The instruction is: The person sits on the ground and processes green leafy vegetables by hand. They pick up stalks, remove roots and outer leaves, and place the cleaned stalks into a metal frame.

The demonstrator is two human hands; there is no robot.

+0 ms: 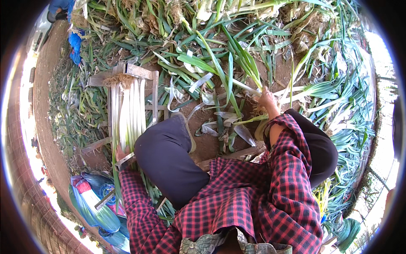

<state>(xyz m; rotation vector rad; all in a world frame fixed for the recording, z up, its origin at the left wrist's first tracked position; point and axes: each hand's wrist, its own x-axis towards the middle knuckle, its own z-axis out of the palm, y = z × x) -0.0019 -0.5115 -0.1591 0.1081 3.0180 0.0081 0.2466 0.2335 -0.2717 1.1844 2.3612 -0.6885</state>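
Several trimmed leeks (129, 108) lie side by side in a metal frame (154, 95) to my left, white shafts showing and roots (119, 80) at the far end. My left hand (123, 153) touches these shafts lower down; a bar of the frame and the leaves partly hide it, so its grip is unclear. Out to the right, my right hand (267, 99) is closed around a leek (246, 87) near its root end. Fine roots show just below that hand, and more leeks (293, 95) lie on the ground beside it.
Heaped leeks with roots (146, 19) fill the far side. Loose leaves (207, 123) litter the soil before my knees. More leeks (345, 123) are piled along the right. Blue plastic bags (98, 203) lie at lower left, and a wire fence (28, 197) runs beyond.
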